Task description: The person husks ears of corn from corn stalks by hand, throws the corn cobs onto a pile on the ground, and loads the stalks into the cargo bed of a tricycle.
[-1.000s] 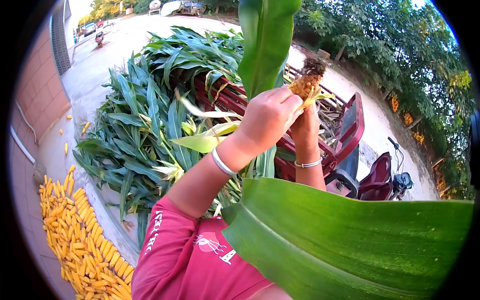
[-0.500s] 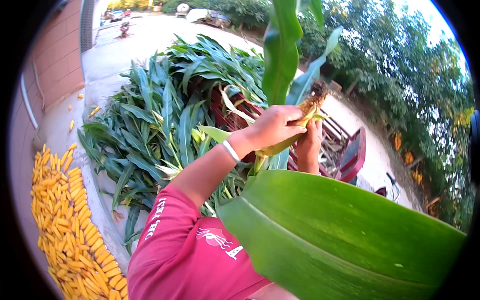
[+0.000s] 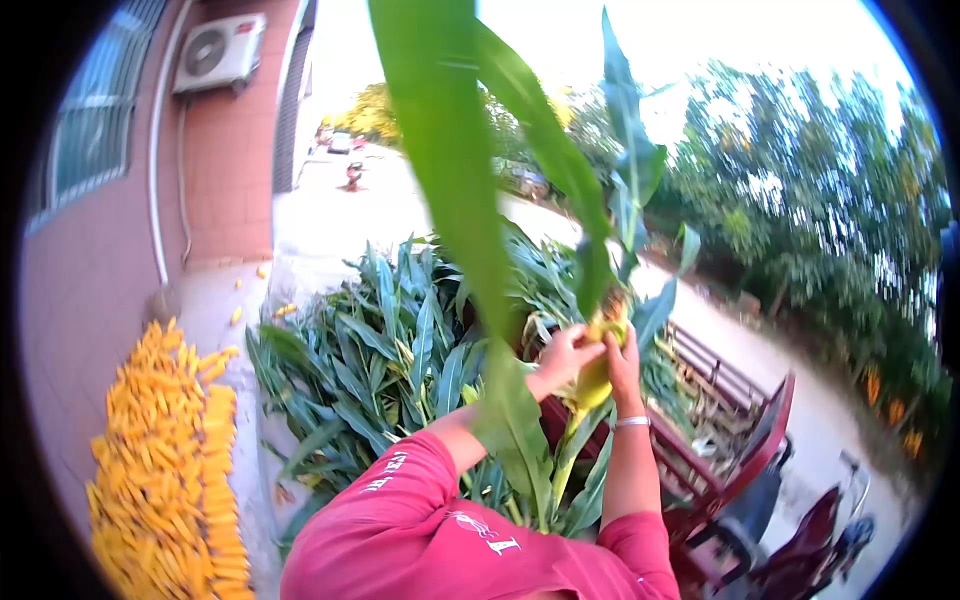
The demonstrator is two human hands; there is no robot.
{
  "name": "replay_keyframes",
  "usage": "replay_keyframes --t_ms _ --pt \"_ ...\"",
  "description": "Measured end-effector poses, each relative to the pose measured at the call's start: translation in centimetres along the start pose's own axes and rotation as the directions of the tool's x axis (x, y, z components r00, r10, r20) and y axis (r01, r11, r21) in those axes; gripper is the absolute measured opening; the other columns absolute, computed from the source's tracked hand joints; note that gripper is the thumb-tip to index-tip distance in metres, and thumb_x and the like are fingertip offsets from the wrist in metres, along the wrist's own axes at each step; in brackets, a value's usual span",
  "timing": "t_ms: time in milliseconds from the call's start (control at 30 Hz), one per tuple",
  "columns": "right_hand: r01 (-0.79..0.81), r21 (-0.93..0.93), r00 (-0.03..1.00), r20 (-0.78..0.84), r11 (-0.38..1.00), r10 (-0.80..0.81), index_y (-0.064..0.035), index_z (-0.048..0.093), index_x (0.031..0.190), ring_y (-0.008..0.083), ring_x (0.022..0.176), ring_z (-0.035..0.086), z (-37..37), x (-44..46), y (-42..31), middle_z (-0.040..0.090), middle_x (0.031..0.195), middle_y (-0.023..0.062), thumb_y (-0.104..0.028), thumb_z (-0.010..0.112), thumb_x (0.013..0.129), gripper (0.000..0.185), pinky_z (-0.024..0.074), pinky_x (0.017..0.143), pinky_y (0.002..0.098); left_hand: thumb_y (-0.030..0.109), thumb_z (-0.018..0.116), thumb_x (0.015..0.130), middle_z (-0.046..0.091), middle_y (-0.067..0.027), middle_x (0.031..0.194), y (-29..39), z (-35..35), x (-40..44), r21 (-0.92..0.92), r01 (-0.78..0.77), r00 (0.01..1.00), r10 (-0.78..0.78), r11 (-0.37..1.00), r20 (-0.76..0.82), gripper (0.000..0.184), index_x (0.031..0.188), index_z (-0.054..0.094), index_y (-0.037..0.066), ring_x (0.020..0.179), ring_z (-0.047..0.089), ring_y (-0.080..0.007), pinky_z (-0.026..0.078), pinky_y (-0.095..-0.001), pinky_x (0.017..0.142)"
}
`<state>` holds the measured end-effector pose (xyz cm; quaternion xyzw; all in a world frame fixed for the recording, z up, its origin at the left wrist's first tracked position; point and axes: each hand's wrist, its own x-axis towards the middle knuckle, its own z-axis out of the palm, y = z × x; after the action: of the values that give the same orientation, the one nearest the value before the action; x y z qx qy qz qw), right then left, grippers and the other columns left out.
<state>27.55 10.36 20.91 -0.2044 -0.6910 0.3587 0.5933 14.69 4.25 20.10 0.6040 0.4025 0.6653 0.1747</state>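
Observation:
An ear of corn [image 3: 594, 383] in its pale green husk stands upright on a leafy stalk [image 3: 566, 458] in front of me. Brown silk shows at its top. My left hand [image 3: 562, 358] grips the husk near the tip from the left. On the other side my right hand [image 3: 623, 362] is closed on the same tip, its fingers close to the left ones. Long green leaves [image 3: 440, 140] of the stalk rise above and hang partly across my left forearm.
Cut cornstalks [image 3: 380, 340] are heaped behind my hands. A red three-wheeled cart [image 3: 770, 430] with dry husks stands at right. Husked yellow cobs [image 3: 165, 470] are piled along the wall [image 3: 225, 150] at left. Trees [image 3: 800, 190] line the road.
My view has tipped up and turned left. The ear is more upright, and the broad leaf that covered the lower right has moved away, uncovering my right forearm.

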Motion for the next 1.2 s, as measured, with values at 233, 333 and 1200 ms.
replay_keyframes --t_ms 233,333,1200 --pt "0.142 0.023 0.971 0.190 0.990 -0.144 -0.0027 0.037 0.137 0.0259 0.109 0.056 -1.2 -0.6 -2.5 0.057 0.118 0.0182 -0.028 0.060 0.091 0.057 0.0424 0.095 0.0350 0.006 0.067 0.085 0.066 -0.0021 0.098 4.8 0.3 -1.5 -0.299 0.117 0.993 -0.119 0.947 0.011 0.020 0.104 0.062 0.001 0.085 0.059 -0.0064 0.047 -0.0219 0.076" --pt "0.191 0.133 0.970 0.125 0.972 -0.208 -0.0024 0.038 0.135 0.0241 0.110 0.053 -0.1 -1.6 -3.7 0.056 0.118 0.0162 -0.027 0.057 0.092 0.053 0.0406 0.096 0.0344 0.003 0.067 0.085 0.066 -0.0026 0.099 4.7 -1.6 -0.8 -0.292 0.143 0.984 -0.106 0.946 0.142 0.019 0.103 0.062 0.002 0.087 0.061 -0.0076 0.047 -0.0226 0.079" --pt "0.137 0.057 0.987 -0.088 0.989 -0.132 -0.0006 0.049 0.113 0.0144 0.083 0.061 1.5 -1.1 -3.3 0.064 0.097 0.0085 -0.017 0.078 0.076 0.050 0.0502 0.076 0.0296 0.015 0.048 0.096 0.049 -0.0002 0.071 -5.2 -3.9 -17.6 0.028 0.311 0.922 -0.309 0.950 0.233 0.024 0.112 0.051 -0.002 0.061 0.045 -0.0084 0.038 -0.0251 0.055"
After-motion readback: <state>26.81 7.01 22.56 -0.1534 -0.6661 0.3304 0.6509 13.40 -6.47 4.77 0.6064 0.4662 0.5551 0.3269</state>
